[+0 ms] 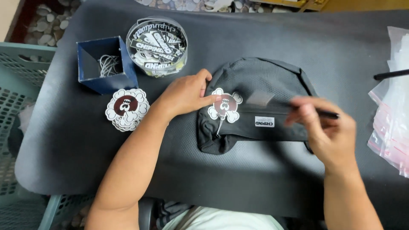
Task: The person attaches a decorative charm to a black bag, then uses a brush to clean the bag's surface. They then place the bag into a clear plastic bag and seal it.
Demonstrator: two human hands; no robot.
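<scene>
Right now the person is working over a black mesh fabric pouch (260, 106) that is lying flat at the centre of the frame on a dark textured mat (255, 38). The left hand (185, 94) is resting on the pouch's left end, its fingers pressed together and the fingertips holding down a flower-shaped white and maroon hang tag (225, 105), seemingly to keep the tag and fabric from sliding. A thin metal ball chain (219, 127) is hanging from the tag toward the pouch's lower left corner.

The right hand (324, 127) is hovering over the pouch's right end and is blurred; its fingers are pinching a thin black rod-like thing (329, 113), and what that is cannot be told.

In the upper left of the frame a small dark blue open cardboard box (106, 64) is standing with coiled chains inside, kept near the left hand. Just to its right a round clear plastic tub (156, 46) is holding black and white stickers. Below the box, a stack of matching flower-shaped tags (127, 108) is lying on the mat. At the right edge of the frame clear zip bags with red seals (390, 127) are piling up, and at the far left a grey-green plastic crate (21, 127) is showing beside the table.
</scene>
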